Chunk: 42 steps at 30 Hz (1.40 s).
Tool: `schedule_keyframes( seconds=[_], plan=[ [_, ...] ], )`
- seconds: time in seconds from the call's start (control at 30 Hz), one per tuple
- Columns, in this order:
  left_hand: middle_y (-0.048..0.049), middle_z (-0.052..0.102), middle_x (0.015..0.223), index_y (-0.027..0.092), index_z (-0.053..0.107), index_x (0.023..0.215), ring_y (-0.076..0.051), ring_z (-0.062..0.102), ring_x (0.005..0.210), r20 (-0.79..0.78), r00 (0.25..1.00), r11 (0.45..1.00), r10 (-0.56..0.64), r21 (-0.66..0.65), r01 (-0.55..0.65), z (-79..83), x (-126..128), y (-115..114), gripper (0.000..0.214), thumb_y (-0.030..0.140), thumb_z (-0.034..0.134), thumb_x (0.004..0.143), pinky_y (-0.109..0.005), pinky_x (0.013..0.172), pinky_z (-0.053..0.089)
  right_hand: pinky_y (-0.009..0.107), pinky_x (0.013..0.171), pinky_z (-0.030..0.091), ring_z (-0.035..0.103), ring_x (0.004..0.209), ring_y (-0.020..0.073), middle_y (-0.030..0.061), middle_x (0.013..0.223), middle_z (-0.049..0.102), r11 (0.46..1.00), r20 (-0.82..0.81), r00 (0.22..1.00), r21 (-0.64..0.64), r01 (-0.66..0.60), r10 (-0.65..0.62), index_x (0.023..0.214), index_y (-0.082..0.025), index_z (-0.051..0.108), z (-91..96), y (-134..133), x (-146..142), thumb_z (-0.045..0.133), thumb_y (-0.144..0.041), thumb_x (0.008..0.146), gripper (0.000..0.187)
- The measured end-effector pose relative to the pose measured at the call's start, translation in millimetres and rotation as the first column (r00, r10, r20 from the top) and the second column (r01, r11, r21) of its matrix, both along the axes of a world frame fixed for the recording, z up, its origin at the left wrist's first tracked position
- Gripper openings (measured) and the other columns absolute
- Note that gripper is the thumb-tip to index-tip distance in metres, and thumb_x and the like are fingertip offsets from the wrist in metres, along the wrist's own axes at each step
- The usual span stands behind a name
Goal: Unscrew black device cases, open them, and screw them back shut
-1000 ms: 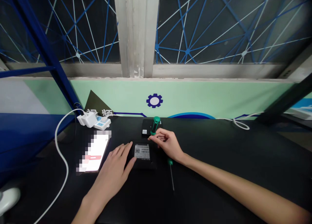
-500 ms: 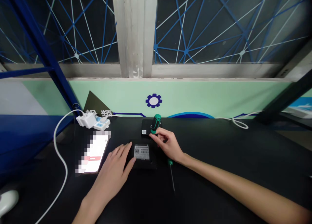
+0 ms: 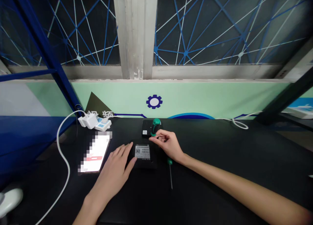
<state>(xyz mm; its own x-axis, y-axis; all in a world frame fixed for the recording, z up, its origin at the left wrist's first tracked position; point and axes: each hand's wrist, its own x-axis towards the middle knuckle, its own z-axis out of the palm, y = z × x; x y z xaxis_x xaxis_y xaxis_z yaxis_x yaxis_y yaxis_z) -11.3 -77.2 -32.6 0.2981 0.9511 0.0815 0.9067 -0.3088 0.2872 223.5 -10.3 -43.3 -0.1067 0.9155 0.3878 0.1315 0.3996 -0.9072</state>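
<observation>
A flat black device with a white printed label lies on the black table. My left hand rests along its left edge, fingers stretched out and thumb near the label. My right hand pinches a screwdriver with a green and black handle just below the grip. The screwdriver stands nearly upright over the device's far right corner; its tip is hidden by my fingers. Behind it lies a second black box with a small code sticker. Another screwdriver lies near my right wrist, its shaft pointing toward me.
Left of my left hand lies a lit phone. A white power strip with plugs sits behind it, and a white cable runs forward. A white rounded object is at the lower left. Green wall borders the table's back.
The screwdriver's handle has tipped to a slightly more upright angle, its top a little lower. My left hand stays on the device. The view has shifted slightly.
</observation>
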Motion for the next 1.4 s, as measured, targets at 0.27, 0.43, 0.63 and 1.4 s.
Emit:
schedule_keyframes(
  seconds=[0.27,0.43,0.63,1.4],
  plan=[
    [-0.0105,0.046,0.153,0.024,0.034,0.154,-0.031,0.041,0.142,0.018,1.0,1.0,-0.004,0.017,0.003,-1.9,-0.5,0.4,0.059,0.053,0.029,0.103,-0.054,0.112,0.038,0.024,0.044,0.033,0.044,0.046,0.0093,0.004,0.068,0.069,1.0,0.07,0.998,0.013,-0.007,0.006,0.077,-0.016,0.068,-0.9,-0.1,1.8,0.07,-0.047,0.086,0.032],
    [-0.0099,0.045,0.155,0.023,0.033,0.155,-0.031,0.039,0.144,0.003,1.0,1.0,-0.004,0.003,0.004,-1.6,0.3,1.3,0.06,0.053,0.028,0.103,-0.054,0.114,0.036,0.024,0.046,0.03,0.04,0.044,0.0097,-0.0036,0.049,0.051,0.999,0.129,0.991,0.042,0.009,-0.015,0.081,-0.015,0.071,-2.2,0.3,3.6,0.067,-0.046,0.089,0.033],
    [-0.0106,0.045,0.154,0.022,0.033,0.155,-0.031,0.039,0.143,-0.003,1.0,1.0,-0.004,-0.002,0.004,-0.1,0.7,-0.3,0.06,0.053,0.028,0.103,-0.055,0.113,0.036,0.024,0.046,0.031,0.041,0.045,0.0095,-0.0015,0.055,0.058,0.998,0.148,0.989,0.058,0.017,-0.025,0.082,-0.015,0.071,-1.1,-0.9,4.7,0.064,-0.048,0.091,0.035],
    [-0.0096,0.044,0.155,0.025,0.033,0.155,-0.031,0.037,0.145,0.023,1.0,1.0,0.005,-0.006,-0.005,0.8,0.6,-1.3,0.06,0.055,0.029,0.103,-0.054,0.113,0.036,0.025,0.049,0.041,0.045,0.046,0.0106,0.0003,0.06,0.062,0.994,0.067,0.997,0.102,0.039,-0.046,0.079,-0.018,0.063,-5.3,-2.0,4.8,0.061,-0.049,0.093,0.035]
  ],
)
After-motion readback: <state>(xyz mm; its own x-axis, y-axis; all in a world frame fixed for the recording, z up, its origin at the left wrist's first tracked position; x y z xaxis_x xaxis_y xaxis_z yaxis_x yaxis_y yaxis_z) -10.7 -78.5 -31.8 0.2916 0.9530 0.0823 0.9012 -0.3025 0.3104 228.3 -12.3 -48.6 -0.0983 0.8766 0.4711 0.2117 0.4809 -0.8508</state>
